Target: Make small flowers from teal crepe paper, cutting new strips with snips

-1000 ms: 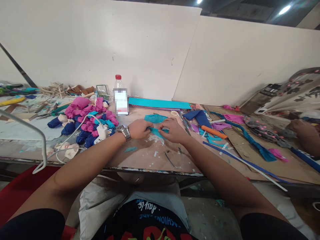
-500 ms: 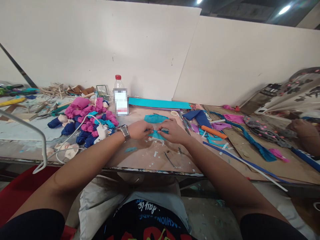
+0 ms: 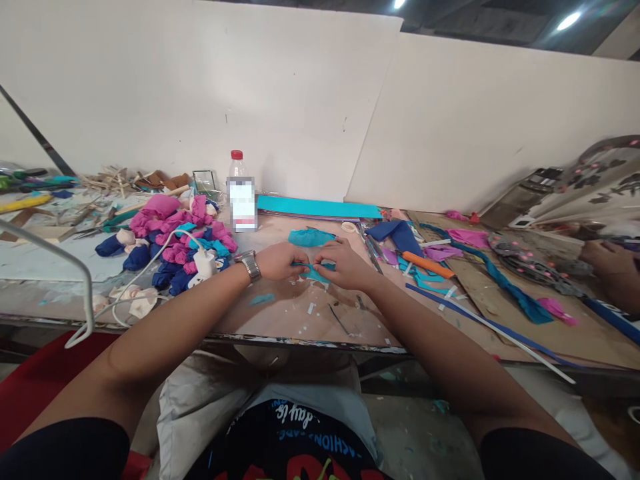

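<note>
My left hand (image 3: pixel 280 261), with a metal watch on its wrist, and my right hand (image 3: pixel 343 263) meet over the middle of the worktable (image 3: pixel 300 320). Both pinch a small piece of teal crepe paper (image 3: pixel 314 272) pressed against the tabletop, fingers curled around it. Just behind my hands lies a crumpled teal paper piece (image 3: pixel 310 237). A small teal scrap (image 3: pixel 262 299) rests nearer the table's front edge.
A heap of pink, blue and teal paper flowers (image 3: pixel 175 243) with a white charger (image 3: pixel 204 261) lies left. A plastic bottle (image 3: pixel 241 193) and teal sheets (image 3: pixel 317 208) stand at the back. Coloured paper strips (image 3: pixel 425 263) spread right, where another person's hand (image 3: pixel 613 267) works.
My hands have drawn a little closer together over the teal paper, which now shows as a smaller bunch. The other person's hand at the right has shifted slightly.
</note>
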Action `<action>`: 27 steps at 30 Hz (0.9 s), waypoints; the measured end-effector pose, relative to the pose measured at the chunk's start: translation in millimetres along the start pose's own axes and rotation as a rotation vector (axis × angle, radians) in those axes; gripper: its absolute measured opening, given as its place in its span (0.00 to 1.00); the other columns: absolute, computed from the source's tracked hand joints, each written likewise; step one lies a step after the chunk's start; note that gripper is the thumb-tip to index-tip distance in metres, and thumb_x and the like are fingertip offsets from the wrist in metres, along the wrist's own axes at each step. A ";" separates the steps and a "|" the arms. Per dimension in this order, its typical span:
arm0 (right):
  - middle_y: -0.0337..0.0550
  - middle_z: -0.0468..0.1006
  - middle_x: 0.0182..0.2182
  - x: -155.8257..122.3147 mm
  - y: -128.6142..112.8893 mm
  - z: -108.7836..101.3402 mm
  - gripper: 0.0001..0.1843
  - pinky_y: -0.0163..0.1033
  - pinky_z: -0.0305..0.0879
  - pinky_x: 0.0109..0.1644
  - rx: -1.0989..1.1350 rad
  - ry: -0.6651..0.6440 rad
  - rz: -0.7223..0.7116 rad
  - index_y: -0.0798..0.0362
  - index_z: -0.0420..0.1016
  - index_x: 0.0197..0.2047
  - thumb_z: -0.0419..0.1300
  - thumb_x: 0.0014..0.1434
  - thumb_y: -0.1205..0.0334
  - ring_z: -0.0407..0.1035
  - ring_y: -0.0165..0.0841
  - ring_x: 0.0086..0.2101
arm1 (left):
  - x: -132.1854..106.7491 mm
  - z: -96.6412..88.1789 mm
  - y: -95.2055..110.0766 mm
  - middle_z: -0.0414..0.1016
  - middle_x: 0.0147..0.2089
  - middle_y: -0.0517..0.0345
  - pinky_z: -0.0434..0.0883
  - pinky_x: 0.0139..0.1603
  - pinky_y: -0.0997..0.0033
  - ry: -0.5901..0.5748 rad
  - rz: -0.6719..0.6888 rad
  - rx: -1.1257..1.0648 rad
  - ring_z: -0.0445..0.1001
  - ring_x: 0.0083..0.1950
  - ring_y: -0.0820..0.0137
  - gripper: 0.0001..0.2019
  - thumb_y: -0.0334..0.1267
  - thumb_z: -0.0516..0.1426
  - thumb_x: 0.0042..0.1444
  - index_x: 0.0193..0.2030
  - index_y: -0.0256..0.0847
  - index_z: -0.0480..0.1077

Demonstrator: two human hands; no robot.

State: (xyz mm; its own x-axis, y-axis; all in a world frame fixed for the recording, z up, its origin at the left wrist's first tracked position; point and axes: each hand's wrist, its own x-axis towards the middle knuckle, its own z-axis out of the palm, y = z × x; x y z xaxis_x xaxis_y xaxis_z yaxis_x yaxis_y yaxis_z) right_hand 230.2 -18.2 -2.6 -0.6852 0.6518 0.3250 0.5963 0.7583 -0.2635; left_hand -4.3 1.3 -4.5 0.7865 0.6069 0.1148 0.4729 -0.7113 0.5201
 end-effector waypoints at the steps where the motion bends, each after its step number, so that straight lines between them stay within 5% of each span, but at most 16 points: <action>1: 0.43 0.83 0.34 0.0 -0.3 0.2 0.11 0.53 0.49 0.61 -0.002 0.002 -0.002 0.50 0.76 0.33 0.56 0.66 0.59 0.72 0.41 0.44 | 0.0 0.1 0.6 0.83 0.33 0.55 0.63 0.33 0.72 0.001 0.008 0.000 0.74 0.30 0.71 0.14 0.44 0.56 0.66 0.35 0.38 0.78; 12: 0.43 0.83 0.35 0.1 0.6 -2.1 0.10 0.51 0.50 0.59 -0.001 0.001 0.036 0.51 0.77 0.36 0.57 0.67 0.58 0.73 0.40 0.42 | 0.8 2.7 -3.3 0.86 0.39 0.51 0.74 0.37 0.72 -0.113 -0.090 -0.332 0.83 0.36 0.67 0.16 0.47 0.56 0.66 0.38 0.37 0.78; 27: 0.42 0.84 0.34 0.0 7.1 1.6 0.15 0.50 0.50 0.59 -0.016 -0.008 -0.025 0.49 0.80 0.38 0.57 0.69 0.51 0.74 0.38 0.40 | 2.0 5.3 -7.5 0.86 0.41 0.52 0.76 0.42 0.70 -0.149 -0.050 -0.398 0.82 0.38 0.66 0.22 0.55 0.53 0.68 0.41 0.39 0.80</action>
State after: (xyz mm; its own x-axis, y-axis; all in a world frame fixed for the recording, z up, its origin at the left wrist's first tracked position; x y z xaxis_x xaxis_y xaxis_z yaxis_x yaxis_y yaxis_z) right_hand 233.7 -12.8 -5.9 -0.7034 0.6325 0.3244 0.5851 0.7743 -0.2410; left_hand -4.2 6.0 -12.7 0.8294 0.5580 -0.0271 0.3442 -0.4722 0.8115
